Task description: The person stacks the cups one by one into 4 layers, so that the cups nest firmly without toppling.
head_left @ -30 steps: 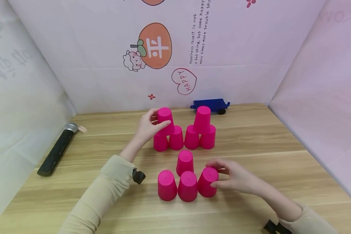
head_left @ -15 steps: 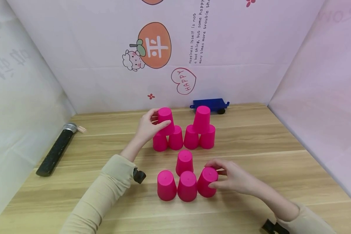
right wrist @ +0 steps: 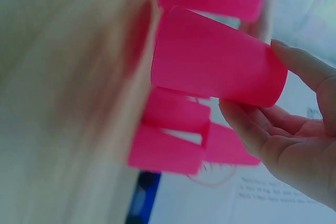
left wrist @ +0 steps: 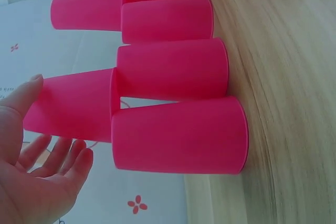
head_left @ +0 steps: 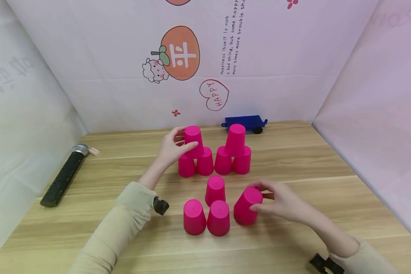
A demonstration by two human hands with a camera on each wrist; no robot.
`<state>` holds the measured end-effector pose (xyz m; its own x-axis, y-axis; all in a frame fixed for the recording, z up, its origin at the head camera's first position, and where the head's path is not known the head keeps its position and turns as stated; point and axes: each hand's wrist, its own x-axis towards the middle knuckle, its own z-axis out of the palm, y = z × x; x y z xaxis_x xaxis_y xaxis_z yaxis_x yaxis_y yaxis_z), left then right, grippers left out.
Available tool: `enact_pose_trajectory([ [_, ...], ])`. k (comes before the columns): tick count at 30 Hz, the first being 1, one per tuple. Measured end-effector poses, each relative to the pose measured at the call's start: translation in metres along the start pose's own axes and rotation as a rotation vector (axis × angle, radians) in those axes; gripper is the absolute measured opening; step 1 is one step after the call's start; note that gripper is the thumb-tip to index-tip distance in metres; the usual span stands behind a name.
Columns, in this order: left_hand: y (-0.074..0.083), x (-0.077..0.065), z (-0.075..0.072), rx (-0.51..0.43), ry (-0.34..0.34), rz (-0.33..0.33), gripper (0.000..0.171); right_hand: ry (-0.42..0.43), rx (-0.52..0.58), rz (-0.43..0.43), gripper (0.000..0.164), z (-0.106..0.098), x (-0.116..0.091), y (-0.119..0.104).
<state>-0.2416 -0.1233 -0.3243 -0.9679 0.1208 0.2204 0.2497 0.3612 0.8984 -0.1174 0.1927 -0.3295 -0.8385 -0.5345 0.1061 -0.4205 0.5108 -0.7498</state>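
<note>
In the head view my left hand (head_left: 171, 149) holds the upside-down pink cup (head_left: 193, 141) on top of the left back stack. Its thumb and fingers lie on either side of that cup, which rests across two lower cups (left wrist: 178, 135). My right hand (head_left: 284, 201) grips another pink cup (head_left: 247, 205) between thumb and fingers. In the right wrist view this gripped cup (right wrist: 215, 59) is tilted and raised off the table. Beside it stand two front cups (head_left: 194, 217) and one cup (head_left: 215, 190) just behind them, all upside down.
A second stack, one cup (head_left: 236, 140) on two, stands right of the left stack. A blue toy trailer (head_left: 244, 122) sits at the back wall. A black microphone (head_left: 63, 177) lies on the wooden table (head_left: 294, 160) at the left. Printed cloth walls (head_left: 277, 76) enclose the table.
My right hand has lifted its cup and moved it slightly right and back, away from the front row. The left hand has stayed at the top cup of the left stack.
</note>
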Motion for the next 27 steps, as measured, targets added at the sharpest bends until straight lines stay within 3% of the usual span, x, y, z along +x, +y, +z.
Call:
enact_pose_trajectory([
  [7,0.0,-0.015,-0.022,-0.079,0.042,0.037,0.057,0.194,-0.006,0.01,0.041,-0.037,-0.003,-0.008],
  [12,0.0,-0.037,-0.038,-0.114,0.055,0.033,0.055,0.292,0.004,0.076,0.042,-0.073,0.005,-0.017],
  [17,-0.001,-0.069,-0.045,-0.095,0.002,0.023,0.054,0.407,-0.032,0.148,0.046,-0.104,0.029,-0.03],
  [21,0.003,-0.093,-0.044,-0.093,-0.027,0.034,0.051,0.482,-0.027,0.139,0.048,-0.117,0.056,-0.049],
  [27,0.003,-0.121,-0.034,-0.024,-0.117,0.088,0.056,0.442,-0.064,0.122,0.056,-0.119,0.101,-0.078],
])
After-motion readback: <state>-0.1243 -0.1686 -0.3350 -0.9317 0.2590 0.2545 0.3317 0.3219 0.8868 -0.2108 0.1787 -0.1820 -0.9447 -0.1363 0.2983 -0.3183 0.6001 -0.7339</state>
